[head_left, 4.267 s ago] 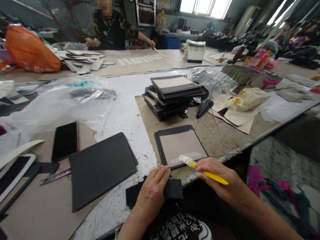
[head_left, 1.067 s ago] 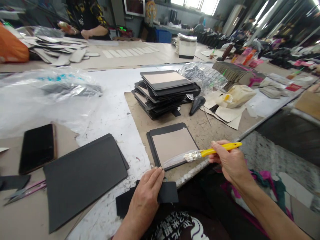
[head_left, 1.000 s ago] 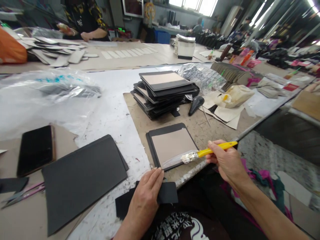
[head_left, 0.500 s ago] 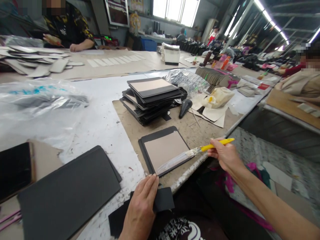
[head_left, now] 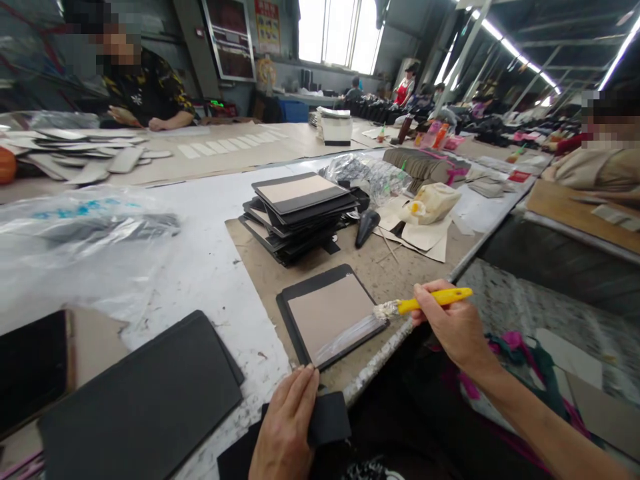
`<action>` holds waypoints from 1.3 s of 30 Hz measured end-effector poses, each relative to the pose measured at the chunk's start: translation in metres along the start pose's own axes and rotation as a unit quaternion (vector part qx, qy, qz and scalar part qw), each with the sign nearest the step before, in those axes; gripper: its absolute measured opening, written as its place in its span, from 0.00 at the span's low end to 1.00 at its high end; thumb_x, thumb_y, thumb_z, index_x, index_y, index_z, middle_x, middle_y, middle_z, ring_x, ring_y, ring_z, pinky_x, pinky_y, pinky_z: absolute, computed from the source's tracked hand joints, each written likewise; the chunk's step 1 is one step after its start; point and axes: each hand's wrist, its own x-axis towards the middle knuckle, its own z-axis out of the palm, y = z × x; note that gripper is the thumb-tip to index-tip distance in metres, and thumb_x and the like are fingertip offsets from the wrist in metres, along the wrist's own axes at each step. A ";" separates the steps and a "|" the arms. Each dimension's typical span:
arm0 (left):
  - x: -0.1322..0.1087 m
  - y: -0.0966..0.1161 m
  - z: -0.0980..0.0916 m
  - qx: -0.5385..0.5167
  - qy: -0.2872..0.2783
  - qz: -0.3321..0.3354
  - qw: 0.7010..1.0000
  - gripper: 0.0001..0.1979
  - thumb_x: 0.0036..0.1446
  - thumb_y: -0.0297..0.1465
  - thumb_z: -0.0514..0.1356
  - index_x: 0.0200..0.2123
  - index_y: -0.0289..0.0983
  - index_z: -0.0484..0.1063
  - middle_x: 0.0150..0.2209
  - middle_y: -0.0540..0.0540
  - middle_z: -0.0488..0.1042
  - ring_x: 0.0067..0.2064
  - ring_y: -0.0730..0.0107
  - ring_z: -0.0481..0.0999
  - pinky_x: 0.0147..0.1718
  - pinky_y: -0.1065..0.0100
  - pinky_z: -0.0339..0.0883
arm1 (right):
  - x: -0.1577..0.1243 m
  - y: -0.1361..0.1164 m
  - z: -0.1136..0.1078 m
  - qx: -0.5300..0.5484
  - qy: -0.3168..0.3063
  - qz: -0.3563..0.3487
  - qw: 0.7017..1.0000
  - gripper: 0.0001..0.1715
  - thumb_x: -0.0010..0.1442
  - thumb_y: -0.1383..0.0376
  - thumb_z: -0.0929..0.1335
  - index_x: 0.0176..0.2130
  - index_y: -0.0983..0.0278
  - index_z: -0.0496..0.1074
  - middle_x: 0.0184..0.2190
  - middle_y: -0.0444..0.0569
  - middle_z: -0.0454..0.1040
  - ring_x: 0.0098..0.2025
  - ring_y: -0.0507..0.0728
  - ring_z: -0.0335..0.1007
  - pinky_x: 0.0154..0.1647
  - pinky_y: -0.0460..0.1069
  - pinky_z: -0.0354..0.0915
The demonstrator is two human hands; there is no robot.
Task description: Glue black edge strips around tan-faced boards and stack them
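Observation:
A black-edged panel with a beige face (head_left: 325, 307) lies on brown board near the table edge, a wet whitish streak along its lower side. My right hand (head_left: 443, 323) grips a yellow-handled brush (head_left: 435, 299), its glue-caked bristles at the panel's right edge. My left hand (head_left: 289, 423) rests at the panel's lower corner, fingers together and pressing down, over a small black piece (head_left: 330, 419). Behind the panel stands a stack of similar black and beige panels (head_left: 305, 193).
Large black sheets (head_left: 145, 400) and a dark phone-like slab (head_left: 33, 367) lie at left, near plastic wrap (head_left: 85, 247). A black pointed object (head_left: 367, 228) and a crusted container (head_left: 435, 202) sit right of the stack. A person (head_left: 150, 93) sits across the table.
The view has tilted up a little, so the table things sit lower. The brush tip has shifted slightly along the panel's lower right edge. My left hand stays at the corner.

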 end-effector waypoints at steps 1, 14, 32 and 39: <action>0.002 0.002 -0.003 0.002 -0.003 0.001 1.000 0.37 0.44 0.12 0.45 0.59 0.35 0.55 0.55 0.43 0.66 0.57 0.59 0.61 0.51 0.57 0.66 | -0.003 -0.002 0.003 -0.016 0.001 -0.017 1.000 0.12 0.55 0.55 0.65 0.27 0.61 0.65 0.15 0.41 0.68 0.18 0.53 0.68 0.20 0.45 0.66; 0.022 0.017 -0.025 -0.026 -0.014 -0.029 0.999 0.25 0.50 0.13 0.48 0.52 0.29 0.65 0.49 0.37 0.71 0.51 0.58 0.67 0.49 0.55 0.69 | -0.041 -0.032 0.068 0.198 -0.156 0.098 0.963 0.18 0.50 0.52 0.69 0.27 0.63 0.64 0.14 0.40 0.67 0.15 0.50 0.66 0.16 0.43 0.66; 0.014 0.014 -0.019 -0.027 -0.027 -0.030 0.999 0.31 0.46 0.12 0.48 0.56 0.33 0.61 0.51 0.39 0.69 0.54 0.59 0.65 0.51 0.55 0.67 | -0.010 -0.004 0.017 0.061 -0.019 0.074 0.995 0.11 0.50 0.58 0.70 0.24 0.60 0.67 0.13 0.41 0.68 0.15 0.52 0.67 0.17 0.44 0.65; 0.014 0.009 -0.023 -0.087 -0.023 -0.078 0.993 0.36 0.38 0.13 0.46 0.53 0.37 0.65 0.50 0.42 0.69 0.53 0.61 0.67 0.51 0.56 0.66 | 0.008 0.006 -0.024 0.143 0.033 0.075 0.986 0.10 0.49 0.58 0.71 0.26 0.60 0.68 0.16 0.41 0.68 0.17 0.51 0.66 0.18 0.44 0.66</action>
